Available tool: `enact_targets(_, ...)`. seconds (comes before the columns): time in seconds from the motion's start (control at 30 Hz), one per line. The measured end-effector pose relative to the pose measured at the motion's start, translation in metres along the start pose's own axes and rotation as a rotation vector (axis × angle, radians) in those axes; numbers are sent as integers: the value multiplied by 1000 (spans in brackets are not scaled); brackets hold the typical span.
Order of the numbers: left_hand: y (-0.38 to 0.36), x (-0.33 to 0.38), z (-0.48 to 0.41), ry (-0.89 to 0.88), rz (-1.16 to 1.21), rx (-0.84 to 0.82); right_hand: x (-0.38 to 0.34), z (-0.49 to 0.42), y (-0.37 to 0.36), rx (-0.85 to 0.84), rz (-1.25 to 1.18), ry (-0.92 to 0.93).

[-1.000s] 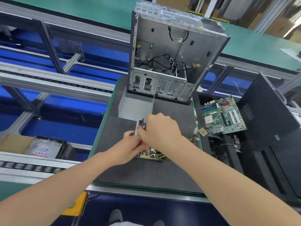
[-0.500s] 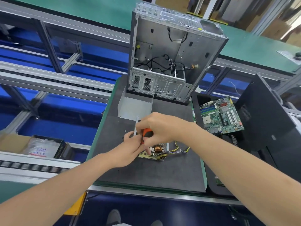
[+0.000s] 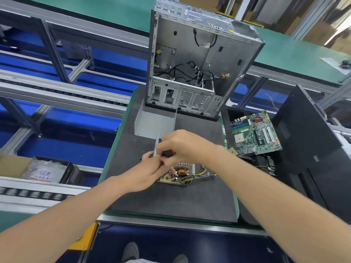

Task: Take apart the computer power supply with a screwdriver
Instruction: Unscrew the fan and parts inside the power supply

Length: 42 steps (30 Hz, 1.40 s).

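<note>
Open grey computer case (image 3: 190, 63) stands upright at the far edge of the mat, upper centre of frame, with loose black cables inside. A black tower case (image 3: 307, 158) fills the right side. A green motherboard (image 3: 254, 133) lies tilted on dark hardware between the tower and the mat. A bent grey metal cover (image 3: 153, 126) sits just in front of the open case, touching its base.

Both forearms cross the lower frame and meet at centre. They hide the left part of the power supply board (image 3: 178, 177), which lies flat on the mat at centre. Its copper coil and yellow wires (image 3: 205, 174) show to the right of the hands. The right hand (image 3: 182, 145) has its fingers curled tight around the orange-and-black handle of the screwdriver (image 3: 168, 153); the tip is hidden. The left hand (image 3: 150, 171) is below it, fingertips pinching the lower end of a thin upright metal strip (image 3: 157, 143) that rises from the board.

At left of frame, a black box (image 3: 70, 170) holds a clear plastic bag with printing.

The surface is a dark grey mat (image 3: 171, 198) with a green edge. Aluminium conveyor rails (image 3: 62, 92) over blue flooring run across the left side. A green belt (image 3: 114, 10) runs across the top.
</note>
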<state>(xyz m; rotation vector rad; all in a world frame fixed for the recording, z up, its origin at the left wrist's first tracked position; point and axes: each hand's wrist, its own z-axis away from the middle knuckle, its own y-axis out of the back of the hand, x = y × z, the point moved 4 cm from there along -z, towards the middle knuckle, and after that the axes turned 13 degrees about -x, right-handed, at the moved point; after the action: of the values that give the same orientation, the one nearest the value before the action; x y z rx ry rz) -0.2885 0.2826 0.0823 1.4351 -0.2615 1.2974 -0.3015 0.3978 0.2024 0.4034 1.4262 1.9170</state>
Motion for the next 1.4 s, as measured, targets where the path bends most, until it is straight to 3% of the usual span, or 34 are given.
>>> enact_targets(0.1, 1, 4, 0, -14, -39, 6, 7, 4, 4, -16, 1, 96)
enact_targets(0.2, -2, 1, 2, -50, -48, 42, -1, 3, 2, 2, 16, 40)
enact_targets(0.33, -3, 2, 0, -24, -43, 43, -6, 2, -3, 210, -67, -576)
enact_targets(0.4, -3, 5, -1, -65, -30, 68, -10, -4, -11, 221, -95, -747)
enact_targets(0.5, -3, -2, -3, -73, 79, 50, -13, -12, -14, 162, -84, -633)
enact_targets(0.67, -1, -8, -2, -52, 8, 9, 0, 0, 4, -53, -6, -16)
enact_targets(0.77, 0, -5, -2, -41, -40, 7, 4, 2, 9, -106, 24, 178)
enact_targets(0.9, -2, 2, -1, -78, -77, 26, 1, 5, 6, -130, 6, 105)
enact_targets(1.07, -2, 3, -1, -75, -72, 72, -8, 1, -6, 169, -70, -634)
enact_targets(1.13, 2, 5, 0, -69, -72, 81, -8, -8, -14, 146, -135, -719)
enact_targets(1.2, 6, 3, 0, -51, -42, 72, -5, -13, -12, 90, -132, -635)
enact_targets(1.4, 8, -2, -2, -51, -48, 16, 6, 3, 3, -99, -63, -5)
